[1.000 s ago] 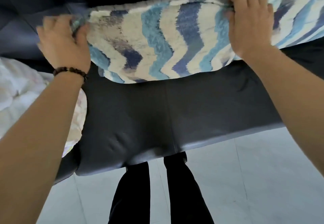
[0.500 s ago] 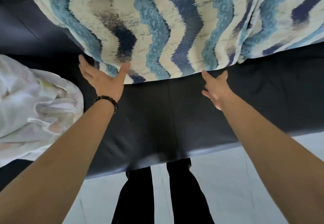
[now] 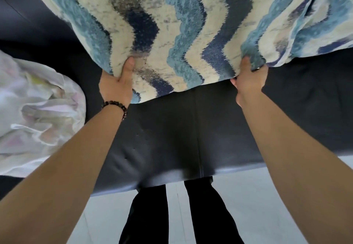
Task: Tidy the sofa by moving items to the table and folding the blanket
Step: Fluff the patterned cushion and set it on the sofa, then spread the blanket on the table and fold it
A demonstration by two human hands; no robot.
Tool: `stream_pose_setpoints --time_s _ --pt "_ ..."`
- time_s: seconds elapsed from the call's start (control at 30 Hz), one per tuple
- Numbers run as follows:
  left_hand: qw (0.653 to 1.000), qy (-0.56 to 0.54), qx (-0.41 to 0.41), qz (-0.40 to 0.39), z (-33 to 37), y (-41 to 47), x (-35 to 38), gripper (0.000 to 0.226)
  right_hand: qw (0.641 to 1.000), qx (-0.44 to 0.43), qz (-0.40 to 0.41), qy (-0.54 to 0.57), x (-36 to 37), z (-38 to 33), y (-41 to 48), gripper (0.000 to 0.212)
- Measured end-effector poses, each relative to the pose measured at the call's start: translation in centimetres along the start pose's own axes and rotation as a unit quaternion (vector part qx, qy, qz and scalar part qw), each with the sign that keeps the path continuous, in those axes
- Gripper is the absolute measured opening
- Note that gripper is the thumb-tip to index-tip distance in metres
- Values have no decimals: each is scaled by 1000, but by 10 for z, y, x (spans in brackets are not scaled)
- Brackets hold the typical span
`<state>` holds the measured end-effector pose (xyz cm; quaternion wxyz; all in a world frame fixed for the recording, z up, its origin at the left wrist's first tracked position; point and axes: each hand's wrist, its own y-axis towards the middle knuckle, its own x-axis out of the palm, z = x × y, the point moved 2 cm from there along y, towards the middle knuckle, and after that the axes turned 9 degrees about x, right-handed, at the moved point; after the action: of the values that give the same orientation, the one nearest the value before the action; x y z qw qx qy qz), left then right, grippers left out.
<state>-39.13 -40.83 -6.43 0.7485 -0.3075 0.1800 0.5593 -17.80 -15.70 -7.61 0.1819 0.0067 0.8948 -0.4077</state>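
A fluffy blanket (image 3: pixel 181 33) with blue, teal and cream zigzag stripes lies folded across the back of the dark sofa seat (image 3: pixel 191 129). My left hand (image 3: pixel 118 85) grips the blanket's near edge at the left, thumb on top and fingers underneath. My right hand (image 3: pixel 248 79) grips the same near edge further right, thumb up against the fabric. The fingers of both hands are hidden under the blanket.
A crumpled white cloth (image 3: pixel 36 113) with faint pastel patches lies on the sofa at the left. The sofa's front edge runs across the lower middle, with pale tiled floor (image 3: pixel 267 205) and my dark trouser legs below it.
My hands let go of the blanket's far fold, came back open to its near edge, and now grip that edge. The view has moved closer to the blanket.
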Motion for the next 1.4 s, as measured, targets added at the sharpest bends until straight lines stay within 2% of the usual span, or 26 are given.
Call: stream_pose_setpoints --time_s 0.1,0.17,0.23,0.3,0.37,0.53,0.67,0.77,0.9,0.97,1.07,1.2,1.3,1.37,1.4 --pt "998 17 -43 -38 0 9 1 90 994 -22 -2 -106 1 -12 9 62" --pt "998 61 -27 12 15 7 2 99 984 -11 17 -178 1 -17 10 72" --pt "994 50 80 62 38 -5 4 97 971 -59 44 -227 -3 -13 -2 81" --pt "985 12 165 48 52 -12 7 89 946 -169 23 -277 -3 -4 -21 80" --pt "978 -19 209 16 61 -3 6 82 920 -222 -27 -323 2 3 -29 74" --pt "948 18 319 -15 87 32 5 71 923 -194 -63 -325 8 -5 -23 75" --pt "948 65 299 -88 71 36 -11 74 925 -168 -54 -337 6 -4 -28 76" --pt "943 128 275 -139 49 22 -41 66 920 -145 -54 -359 5 -4 -47 77" --pt "936 255 220 -98 8 -22 -110 56 910 -170 -137 -351 24 9 -116 82" --pt "939 273 196 -72 -17 -45 -154 57 879 -214 -186 -384 43 23 -159 79" --pt "932 312 179 -38 -61 -58 -225 61 790 -315 -252 -462 88 51 -223 71" --pt "915 381 132 -15 -121 -46 -313 63 678 -418 -342 -498 165 103 -295 69" --pt "909 414 49 -20 -166 -38 -360 64 601 -483 -378 -513 218 147 -337 71" --pt "906 420 -34 -43 -197 -45 -375 66 540 -508 -403 -536 241 184 -358 76" --pt "899 432 -48 -54 -211 -53 -376 66 511 -517 -418 -545 247 203 -367 79"
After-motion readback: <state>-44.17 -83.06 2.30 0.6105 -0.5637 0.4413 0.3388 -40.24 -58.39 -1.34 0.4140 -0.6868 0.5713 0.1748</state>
